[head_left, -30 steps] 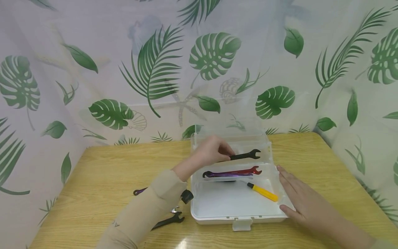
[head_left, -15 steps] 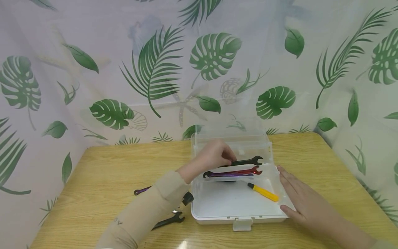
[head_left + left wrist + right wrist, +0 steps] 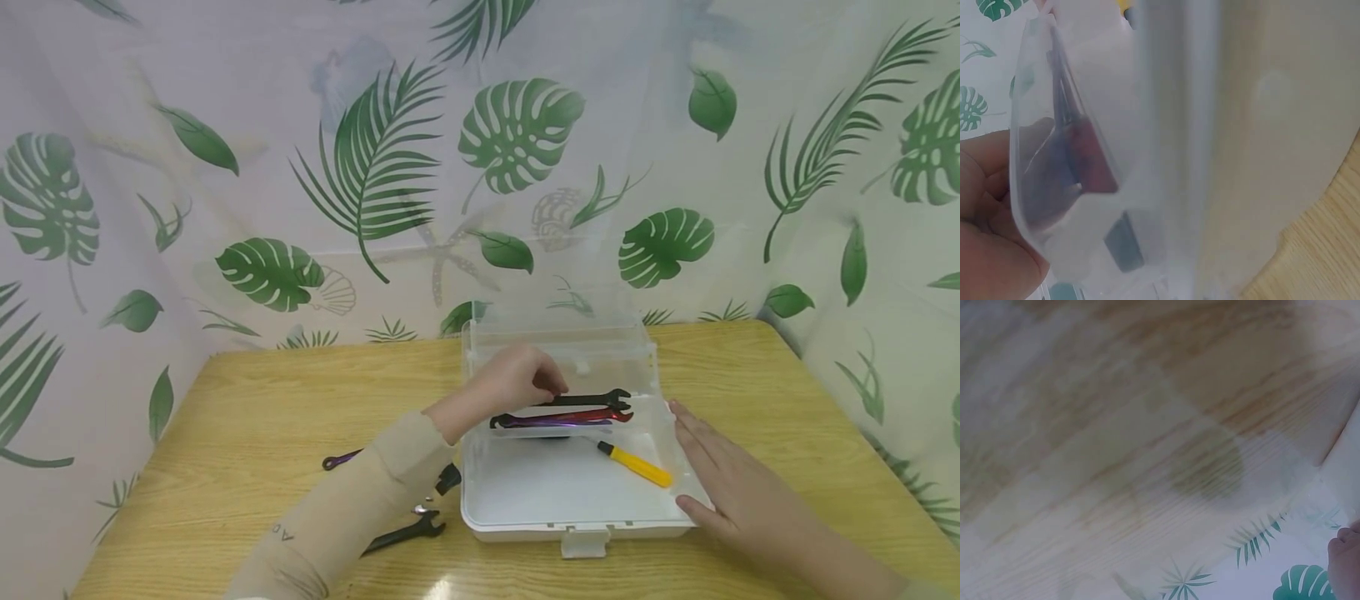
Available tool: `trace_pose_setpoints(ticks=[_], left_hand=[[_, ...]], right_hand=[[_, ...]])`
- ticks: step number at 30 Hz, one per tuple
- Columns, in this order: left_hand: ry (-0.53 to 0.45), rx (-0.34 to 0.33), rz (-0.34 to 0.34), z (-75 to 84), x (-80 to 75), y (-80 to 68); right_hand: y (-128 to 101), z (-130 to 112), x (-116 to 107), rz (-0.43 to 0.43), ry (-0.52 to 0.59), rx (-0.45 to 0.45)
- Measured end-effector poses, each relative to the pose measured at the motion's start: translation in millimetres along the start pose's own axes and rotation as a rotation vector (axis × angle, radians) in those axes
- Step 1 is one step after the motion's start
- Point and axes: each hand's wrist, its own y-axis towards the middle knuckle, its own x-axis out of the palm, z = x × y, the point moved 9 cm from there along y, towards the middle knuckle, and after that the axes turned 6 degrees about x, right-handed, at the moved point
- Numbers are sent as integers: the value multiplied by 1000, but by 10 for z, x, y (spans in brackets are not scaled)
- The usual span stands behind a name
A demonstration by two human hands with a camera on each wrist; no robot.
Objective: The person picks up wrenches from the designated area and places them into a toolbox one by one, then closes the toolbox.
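The head view looks forward and down from the near side over the pale wooden table [image 3: 247,400], taking in the whole clear plastic box [image 3: 573,517]. The left wrist view sits pressed close against that box's translucent wall [image 3: 1166,125]. The right wrist view faces the same tabletop [image 3: 1116,425] at very short range.
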Motion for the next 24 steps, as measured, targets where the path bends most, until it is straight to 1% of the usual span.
trace_pose_setpoints(ticks=[6, 9, 13, 17, 24], left_hand=[[-16, 25, 21, -39, -51, -62], [-33, 38, 32, -75, -95, -123], [-39, 52, 59, -142, -175, -224], [-58, 55, 87, -205, -243, -332], [-89, 43, 125, -287, -334, -492]], right_hand=[[-7, 15, 23, -25, -3, 21], [-15, 25, 33, -37, -2, 34], [-16, 16, 16, -25, 7, 31], [-10, -4, -7, -11, 12, 21], [-9, -13, -6, -23, 6, 31]])
